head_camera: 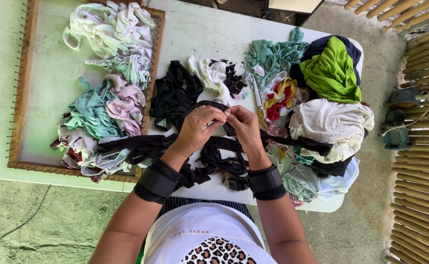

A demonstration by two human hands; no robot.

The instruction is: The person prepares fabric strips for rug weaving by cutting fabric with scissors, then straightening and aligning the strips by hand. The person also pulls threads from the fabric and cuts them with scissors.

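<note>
My left hand (197, 128) and my right hand (243, 126) meet over the middle of a white table (209, 36). Both pinch the same black fabric strip (209, 105), which arches up between them. More black strips (141, 145) stretch left and right under my wrists. A loose heap of black strips (173, 93) lies just beyond my left hand. Each wrist wears a black band.
A wooden frame (26, 73) studded with nails lies at the left, with pastel fabric strips (109, 34) piled in it. Green, white, dotted and multicoloured cloth (329, 73) is heaped at the right. Scissors (257, 98) lie among scraps. Bamboo fencing (427, 146) stands at far right.
</note>
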